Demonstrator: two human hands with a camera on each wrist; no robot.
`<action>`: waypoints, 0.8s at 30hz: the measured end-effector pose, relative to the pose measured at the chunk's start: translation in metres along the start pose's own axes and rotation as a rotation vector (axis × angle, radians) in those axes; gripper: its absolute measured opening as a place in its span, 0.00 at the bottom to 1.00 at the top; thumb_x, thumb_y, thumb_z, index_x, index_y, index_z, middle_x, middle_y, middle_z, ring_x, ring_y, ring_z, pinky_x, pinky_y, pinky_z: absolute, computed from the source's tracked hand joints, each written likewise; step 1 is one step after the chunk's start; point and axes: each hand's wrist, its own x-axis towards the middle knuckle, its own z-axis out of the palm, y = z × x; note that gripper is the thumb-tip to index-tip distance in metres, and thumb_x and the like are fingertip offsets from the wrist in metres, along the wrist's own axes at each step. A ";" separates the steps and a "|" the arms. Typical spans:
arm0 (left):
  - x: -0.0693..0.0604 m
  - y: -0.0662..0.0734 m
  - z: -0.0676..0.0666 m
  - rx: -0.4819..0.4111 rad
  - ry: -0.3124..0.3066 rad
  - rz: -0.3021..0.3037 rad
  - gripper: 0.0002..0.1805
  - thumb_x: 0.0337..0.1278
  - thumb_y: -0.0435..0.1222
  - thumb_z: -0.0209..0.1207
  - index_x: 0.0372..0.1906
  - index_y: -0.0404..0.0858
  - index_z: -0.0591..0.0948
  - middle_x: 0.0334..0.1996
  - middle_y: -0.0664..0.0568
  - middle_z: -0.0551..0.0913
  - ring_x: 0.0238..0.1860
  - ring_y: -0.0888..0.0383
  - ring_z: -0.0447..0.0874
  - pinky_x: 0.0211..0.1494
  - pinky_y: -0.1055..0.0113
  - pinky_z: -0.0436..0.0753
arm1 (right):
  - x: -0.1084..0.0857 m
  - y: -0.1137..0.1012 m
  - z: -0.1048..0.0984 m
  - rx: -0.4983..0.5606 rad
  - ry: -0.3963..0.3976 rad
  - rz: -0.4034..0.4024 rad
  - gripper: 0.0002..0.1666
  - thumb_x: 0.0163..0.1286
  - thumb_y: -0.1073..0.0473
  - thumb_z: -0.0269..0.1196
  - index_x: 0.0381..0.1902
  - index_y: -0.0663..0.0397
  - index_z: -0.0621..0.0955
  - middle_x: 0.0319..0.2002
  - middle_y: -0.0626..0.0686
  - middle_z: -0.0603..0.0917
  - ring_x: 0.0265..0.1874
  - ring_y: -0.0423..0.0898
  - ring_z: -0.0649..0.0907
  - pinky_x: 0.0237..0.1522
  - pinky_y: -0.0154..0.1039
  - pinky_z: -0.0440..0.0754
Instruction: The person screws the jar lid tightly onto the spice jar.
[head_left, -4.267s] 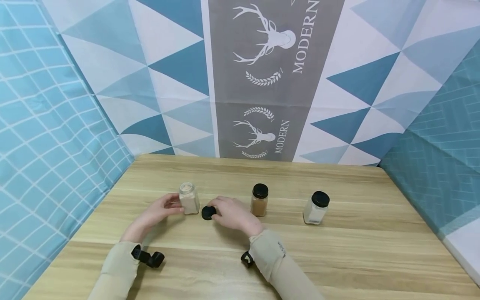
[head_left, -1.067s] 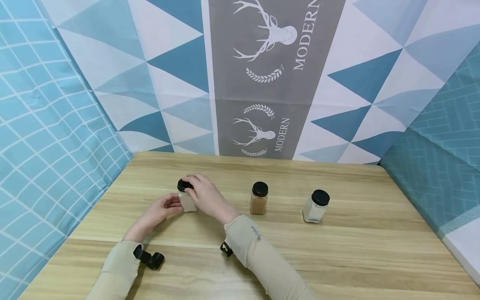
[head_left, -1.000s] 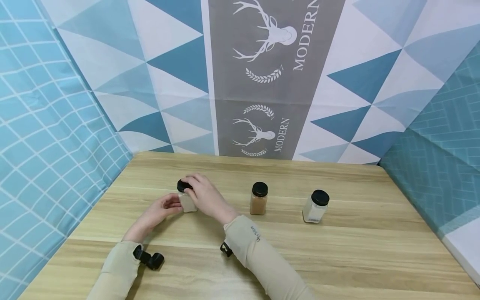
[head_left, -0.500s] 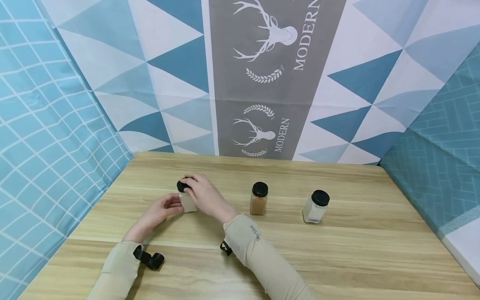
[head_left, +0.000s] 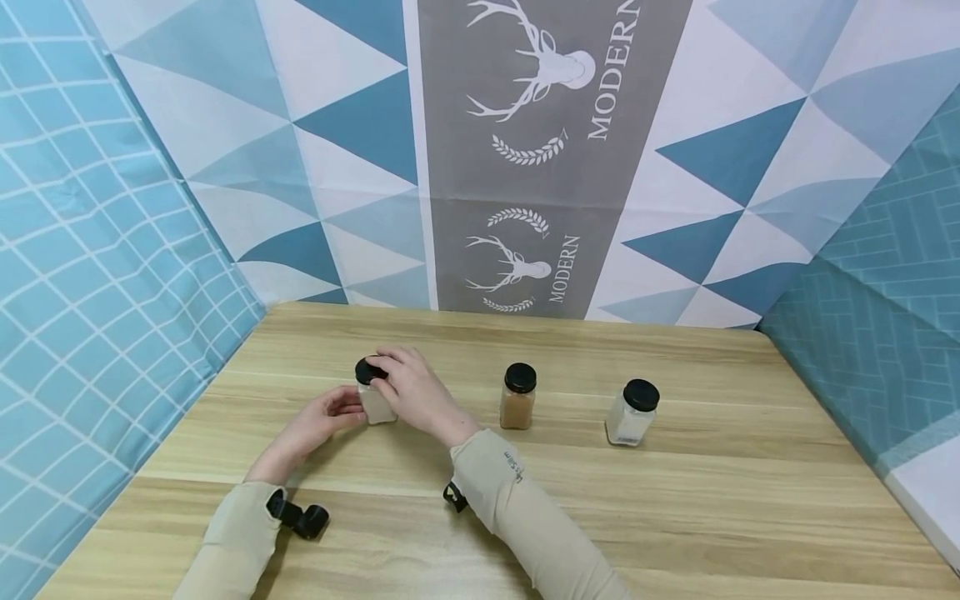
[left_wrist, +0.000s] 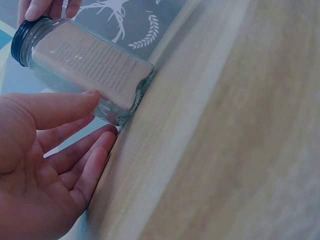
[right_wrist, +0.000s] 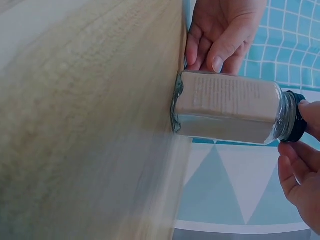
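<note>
A square glass jar point(head_left: 378, 405) of pale powder stands upright on the wooden table, a black lid point(head_left: 366, 370) on its mouth. My left hand point(head_left: 318, 421) holds the jar low on its left side; the thumb lies against the glass in the left wrist view, with the fingers beyond it. From above right, my right hand point(head_left: 418, 392) grips the lid between thumb and fingers. In the right wrist view the lid point(right_wrist: 300, 118) sits at the threaded neck of the jar point(right_wrist: 230, 102), and printed text shows on the glass.
A capped jar of brown powder point(head_left: 517, 408) stands to the right of my right hand. Farther right is a capped jar of white contents point(head_left: 627, 422). Patterned cloth point(head_left: 510, 200) hangs behind the wooden table point(head_left: 675, 517).
Earlier the lid lay on the table beside the uncapped jar, under my right hand. Now it is on the jar. Over the last second the right fingers shift slightly around the lid.
</note>
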 end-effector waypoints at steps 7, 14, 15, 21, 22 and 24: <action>0.000 0.001 0.000 0.000 -0.006 0.012 0.28 0.59 0.39 0.56 0.61 0.31 0.65 0.56 0.35 0.71 0.56 0.45 0.71 0.55 0.63 0.71 | -0.003 0.001 0.000 0.008 0.028 0.005 0.19 0.69 0.57 0.52 0.57 0.51 0.74 0.57 0.50 0.74 0.57 0.45 0.71 0.62 0.34 0.64; -0.001 0.001 0.000 -0.017 -0.006 0.013 0.29 0.58 0.39 0.57 0.61 0.30 0.65 0.57 0.35 0.70 0.56 0.43 0.70 0.56 0.63 0.70 | -0.007 0.004 0.000 0.060 0.106 0.019 0.17 0.67 0.62 0.54 0.52 0.51 0.78 0.49 0.50 0.77 0.52 0.43 0.74 0.57 0.33 0.68; -0.001 0.001 0.000 -0.014 -0.005 0.014 0.29 0.58 0.39 0.57 0.60 0.30 0.66 0.56 0.35 0.70 0.56 0.43 0.71 0.56 0.62 0.70 | -0.007 0.004 0.000 0.061 0.118 0.014 0.16 0.66 0.62 0.54 0.51 0.51 0.78 0.48 0.49 0.78 0.51 0.43 0.75 0.56 0.33 0.69; 0.000 0.000 0.000 -0.003 -0.002 0.010 0.28 0.57 0.40 0.57 0.60 0.31 0.67 0.56 0.36 0.71 0.55 0.45 0.71 0.56 0.62 0.70 | -0.008 0.008 0.003 0.051 0.183 -0.003 0.13 0.65 0.61 0.57 0.46 0.50 0.81 0.42 0.48 0.79 0.45 0.41 0.76 0.52 0.31 0.70; 0.000 0.000 0.000 -0.004 0.001 0.005 0.28 0.57 0.40 0.57 0.60 0.32 0.67 0.56 0.36 0.71 0.55 0.45 0.71 0.56 0.62 0.70 | -0.008 0.008 0.003 0.057 0.185 0.003 0.12 0.65 0.61 0.57 0.46 0.50 0.81 0.42 0.47 0.78 0.45 0.40 0.76 0.51 0.31 0.70; 0.001 -0.001 0.001 0.000 0.003 0.004 0.28 0.57 0.40 0.57 0.60 0.32 0.67 0.56 0.37 0.71 0.55 0.47 0.72 0.55 0.64 0.71 | -0.008 0.008 0.004 0.068 0.179 0.020 0.12 0.64 0.59 0.58 0.45 0.49 0.81 0.42 0.47 0.78 0.44 0.40 0.75 0.49 0.31 0.71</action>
